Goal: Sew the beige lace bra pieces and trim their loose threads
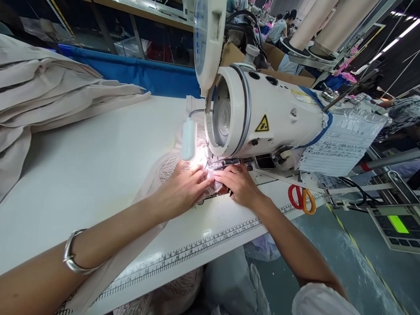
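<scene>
My left hand [182, 188] lies flat on pale lace fabric [169, 165] just left of the needle of a white sewing machine [262, 116]. Its fingers stretch toward the presser foot, pressing the cloth down. My right hand [239, 183] rests on the same fabric just right of the needle, fingers together and extended, fingertips almost meeting the left hand's. A small lamp [189, 139] lights the spot brightly, so the needle and cloth edge are washed out. A silver bangle [70, 258] sits on my left forearm.
A pile of beige cloth [49, 94] lies at the table's far left. Red and orange scissors [302, 199] hang at the white table's [82, 175] right edge, under a paper sheet [341, 144]. A ruler strip [197, 247] runs along the front edge. A control panel [397, 225] stands at right; other people work behind.
</scene>
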`<state>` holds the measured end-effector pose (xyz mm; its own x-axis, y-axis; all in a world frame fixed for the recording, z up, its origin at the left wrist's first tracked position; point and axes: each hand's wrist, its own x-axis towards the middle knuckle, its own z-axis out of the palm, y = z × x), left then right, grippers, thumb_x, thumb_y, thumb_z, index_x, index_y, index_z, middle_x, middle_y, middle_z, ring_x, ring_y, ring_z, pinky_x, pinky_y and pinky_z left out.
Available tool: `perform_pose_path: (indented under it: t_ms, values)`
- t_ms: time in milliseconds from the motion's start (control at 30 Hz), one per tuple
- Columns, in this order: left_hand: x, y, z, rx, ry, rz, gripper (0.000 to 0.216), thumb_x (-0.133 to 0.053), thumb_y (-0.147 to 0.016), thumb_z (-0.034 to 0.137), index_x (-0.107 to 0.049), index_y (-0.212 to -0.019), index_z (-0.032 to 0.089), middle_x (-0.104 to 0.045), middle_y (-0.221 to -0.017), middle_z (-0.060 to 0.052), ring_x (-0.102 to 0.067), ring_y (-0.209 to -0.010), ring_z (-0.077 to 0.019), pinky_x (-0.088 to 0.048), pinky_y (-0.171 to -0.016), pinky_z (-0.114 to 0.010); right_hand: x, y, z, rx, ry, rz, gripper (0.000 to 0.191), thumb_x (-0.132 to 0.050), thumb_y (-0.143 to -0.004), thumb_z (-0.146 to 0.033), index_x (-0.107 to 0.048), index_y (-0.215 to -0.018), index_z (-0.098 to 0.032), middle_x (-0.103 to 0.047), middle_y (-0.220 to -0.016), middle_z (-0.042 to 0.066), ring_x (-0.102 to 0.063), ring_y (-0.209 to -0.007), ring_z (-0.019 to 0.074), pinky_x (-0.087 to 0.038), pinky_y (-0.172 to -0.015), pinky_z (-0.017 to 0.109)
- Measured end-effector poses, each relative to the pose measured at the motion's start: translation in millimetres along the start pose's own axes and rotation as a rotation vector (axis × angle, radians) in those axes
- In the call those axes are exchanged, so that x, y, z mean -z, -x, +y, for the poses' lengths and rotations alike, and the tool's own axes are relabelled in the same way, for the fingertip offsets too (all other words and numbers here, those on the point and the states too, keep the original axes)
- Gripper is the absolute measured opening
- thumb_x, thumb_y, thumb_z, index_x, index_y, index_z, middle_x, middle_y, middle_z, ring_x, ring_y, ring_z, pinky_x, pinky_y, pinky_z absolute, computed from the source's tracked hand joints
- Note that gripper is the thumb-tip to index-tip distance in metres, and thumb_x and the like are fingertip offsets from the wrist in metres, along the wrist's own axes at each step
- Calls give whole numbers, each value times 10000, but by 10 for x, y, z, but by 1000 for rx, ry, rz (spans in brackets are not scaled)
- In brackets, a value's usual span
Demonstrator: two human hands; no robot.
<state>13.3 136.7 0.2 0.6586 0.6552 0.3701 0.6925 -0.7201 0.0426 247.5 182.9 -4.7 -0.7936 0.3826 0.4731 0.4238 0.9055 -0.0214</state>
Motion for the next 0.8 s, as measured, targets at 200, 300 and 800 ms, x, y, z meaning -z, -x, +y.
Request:
perform_pose_path:
  t_ms: [200,300,800]
  values:
    - [-98,19,31,-79,-4,12,307,-400,-965,94,-655,-1126,150,-669,-1149,-133,-575,-1153,-294,-364,-1030,-489,5,7,0,-7,4,1,198,-518,-947,-110,-700,-919,-183,-772,-1002,45,-599,-869,206,-421,-822,397]
    - [-153,22,28,-129,43,-23,380,-372,-936,44,-634,-1182,166,-673,-1072,-102,-602,-1030,-244,-395,-1001,-438,-1,12,7,-21,-14,-3,198,-516,-957,-123,-704,-950,-187,-768,-1049,53,-608,-892,209,-430,-818,398]
    - [-114,19,-94,7,70,-18,482,-319,-884,-30,-554,-1260,161,-676,-1154,-125,-632,-1025,-246,-337,-1029,-522,-9,41,26,-49,-75,16,285,-453,-908,-21,-680,-943,-190,-750,-1065,66,-597,-908,214,-454,-816,382]
